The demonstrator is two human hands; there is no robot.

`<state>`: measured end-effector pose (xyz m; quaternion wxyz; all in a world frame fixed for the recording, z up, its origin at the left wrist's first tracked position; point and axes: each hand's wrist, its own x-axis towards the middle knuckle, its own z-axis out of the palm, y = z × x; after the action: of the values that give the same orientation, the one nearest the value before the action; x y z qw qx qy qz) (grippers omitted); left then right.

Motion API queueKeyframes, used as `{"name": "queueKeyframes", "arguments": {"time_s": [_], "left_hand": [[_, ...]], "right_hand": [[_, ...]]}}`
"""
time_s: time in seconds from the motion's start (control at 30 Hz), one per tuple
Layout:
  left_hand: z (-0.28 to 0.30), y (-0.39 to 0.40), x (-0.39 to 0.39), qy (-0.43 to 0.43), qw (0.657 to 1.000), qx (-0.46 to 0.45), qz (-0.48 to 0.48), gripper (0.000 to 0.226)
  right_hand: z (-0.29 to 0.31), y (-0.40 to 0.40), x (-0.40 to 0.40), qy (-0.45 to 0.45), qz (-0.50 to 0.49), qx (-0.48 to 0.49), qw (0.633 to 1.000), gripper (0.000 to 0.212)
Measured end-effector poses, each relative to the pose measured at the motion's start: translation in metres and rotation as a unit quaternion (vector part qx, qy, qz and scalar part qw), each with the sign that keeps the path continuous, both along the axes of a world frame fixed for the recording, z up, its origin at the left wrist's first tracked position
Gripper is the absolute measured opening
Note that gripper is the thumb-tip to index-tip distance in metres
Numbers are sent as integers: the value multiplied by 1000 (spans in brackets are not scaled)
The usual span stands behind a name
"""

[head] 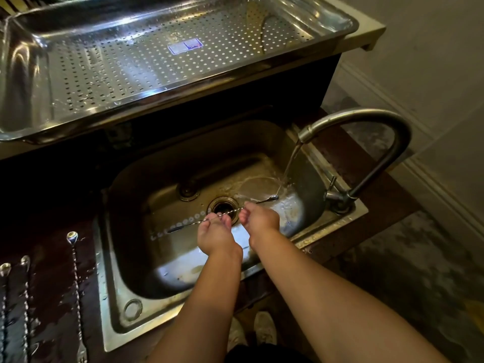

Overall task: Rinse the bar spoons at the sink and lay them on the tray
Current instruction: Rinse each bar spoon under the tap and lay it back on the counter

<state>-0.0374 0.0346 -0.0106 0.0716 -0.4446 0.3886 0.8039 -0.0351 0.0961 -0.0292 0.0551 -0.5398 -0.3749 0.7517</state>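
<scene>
the left hand (213, 233) is pinching the twisted shaft of a bar spoon (227, 213) between its curled fingertips, over the middle of the sink (125, 195). the right hand (259, 218) is gripping the same shaft just beside it, nearer the bowl end, fingers curled down around the metal. the spoon is lying almost level across the basin, its bowl reaching to the right into the water stream (289, 166) and its other end pointing left above the basin floor. the shaft is passing right over the drain (223, 205), above it and not touching.

the stream is falling from the curved faucet (366, 127) at the sink's right rim and is spreading over the basin floor around the spoon's bowl. a small lever is sitting at the faucet's base.

to the left of the sink, on the dark wet counter (52, 258), three more bar spoons (77, 284) are lying roughly parallel, bowls pointing away from the person; the one closest to the sink is ending in a small fork near the lower edge of the view.

beyond the sink, on a higher surface, the perforated steel tray (65, 111) is sitting with water droplets on it and a small sticker (185, 46) on its floor. no spoon is lying in it yet.

a pair of light shoes (264, 328) is showing below the arms.
</scene>
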Motion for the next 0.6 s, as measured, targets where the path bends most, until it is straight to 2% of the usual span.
{"name": "queueKeyframes", "arguments": {"time_s": [0.17, 0.27, 0.37, 0.43, 0.6], "left_hand": [[3, 1, 2, -3, 999, -34, -21, 24], [3, 0, 4, -7, 1000, 1, -14, 24], [6, 3, 7, -6, 1000, -12, -21, 18], [6, 5, 9, -2, 1000, -5, 1, 9], [4, 8, 15, -2, 1000, 0, -10, 22]], "right_hand": [[3, 16, 2, -33, -11, 17, 999, 31], [6, 33, 2, -57, -32, 23, 998, 30], [7, 51, 4, -35, -55, 9, 998, 28], [7, 59, 5, -15, -42, 26, 999, 29], [8, 58, 10, -32, 16, 90, 995, 27]]}}
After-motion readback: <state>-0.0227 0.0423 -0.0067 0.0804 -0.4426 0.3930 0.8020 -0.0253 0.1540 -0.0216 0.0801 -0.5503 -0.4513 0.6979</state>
